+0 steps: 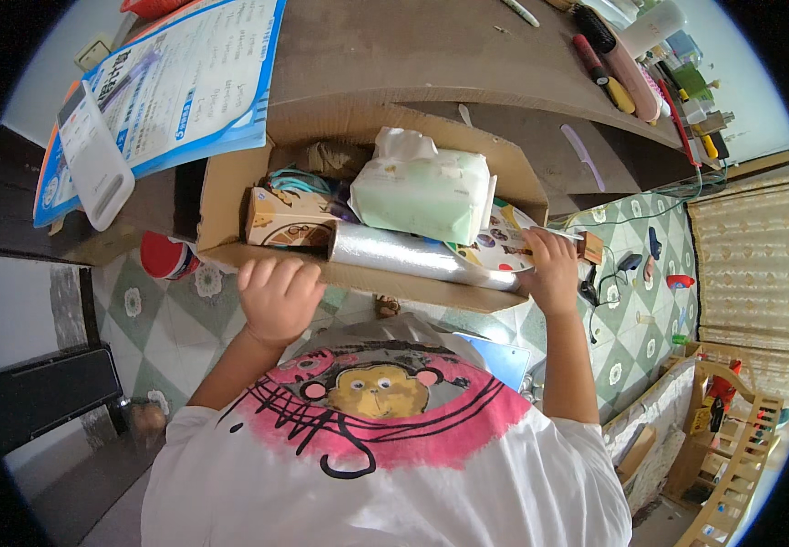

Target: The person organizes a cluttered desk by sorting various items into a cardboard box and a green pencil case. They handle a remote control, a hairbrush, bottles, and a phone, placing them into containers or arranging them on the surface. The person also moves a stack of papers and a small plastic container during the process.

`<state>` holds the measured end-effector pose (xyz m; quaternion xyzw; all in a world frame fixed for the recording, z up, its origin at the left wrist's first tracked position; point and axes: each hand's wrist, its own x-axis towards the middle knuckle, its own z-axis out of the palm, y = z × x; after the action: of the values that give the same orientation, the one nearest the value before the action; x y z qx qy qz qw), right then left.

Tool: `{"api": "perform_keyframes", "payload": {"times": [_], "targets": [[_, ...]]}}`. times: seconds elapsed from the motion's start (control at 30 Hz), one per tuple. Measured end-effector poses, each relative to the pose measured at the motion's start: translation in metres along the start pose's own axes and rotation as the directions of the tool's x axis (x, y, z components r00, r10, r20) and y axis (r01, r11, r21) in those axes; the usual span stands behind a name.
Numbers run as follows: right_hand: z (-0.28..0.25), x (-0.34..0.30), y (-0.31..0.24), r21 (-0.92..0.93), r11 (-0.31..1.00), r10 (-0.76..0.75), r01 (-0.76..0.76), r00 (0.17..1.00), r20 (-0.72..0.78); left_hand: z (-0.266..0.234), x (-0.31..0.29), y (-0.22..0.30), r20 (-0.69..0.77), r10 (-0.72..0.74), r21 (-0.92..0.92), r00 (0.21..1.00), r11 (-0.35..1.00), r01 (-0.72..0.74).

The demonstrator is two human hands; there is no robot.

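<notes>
Apparently steadying box [394,283]: left hand [279,296] curled on near rim, right hand [554,269] gripping corner; next move needs even grip.

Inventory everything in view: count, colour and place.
Cardboard box: one, brown, centre
Tissue pack: one, white and green, in box
Roll: one, silver, in box, near side
Carton: one, orange, in box, left
Desk: one, brown, top
Booklets: count unclear, blue and white, desk left
Handheld device: one, white, on booklets
Hairbrush: one, pink and black, desk right
Comb: one, lilac, right of box
Bucket: one, red, floor left
Curtain: one, cream, right
Small floor items: several, mixed, right, unclear
Shirt: one, white and pink, bottom
Left grip: one, bare, box's near left edge
Right grip: one, bare, box's right end
</notes>
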<state>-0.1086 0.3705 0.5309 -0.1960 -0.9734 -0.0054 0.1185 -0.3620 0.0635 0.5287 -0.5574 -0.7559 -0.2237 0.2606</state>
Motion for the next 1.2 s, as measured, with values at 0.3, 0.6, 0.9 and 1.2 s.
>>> {"api": "perform_keyframes", "payload": {"times": [0.3, 0.6, 0.9, 1.2], "targets": [[-0.057, -0.016, 0.061, 0.498, 0.864, 0.030, 0.075, 0.979, -0.199, 0.004, 0.001, 0.000, 0.009, -0.020, 0.011, 1.000, 1.000, 0.020], [-0.044, -0.013, 0.121, 0.472, 0.850, 0.393, -0.234, 0.878, -0.273, 0.006, -0.001, 0.000, 0.028, -0.021, 0.089, 0.999, 0.996, 0.019], [0.005, 0.088, 0.033, 0.283, 0.958, 0.190, -0.054, 0.857, -0.479, 0.004, -0.007, 0.003, 0.067, -0.071, 0.115, 0.995, 0.991, 0.063], [0.036, 0.079, -0.036, 0.670, -0.094, 0.168, -0.736, 0.652, 0.739, -0.003, -0.008, 0.010, 0.179, -0.106, 0.081, 0.978, 0.992, 0.093]]}}
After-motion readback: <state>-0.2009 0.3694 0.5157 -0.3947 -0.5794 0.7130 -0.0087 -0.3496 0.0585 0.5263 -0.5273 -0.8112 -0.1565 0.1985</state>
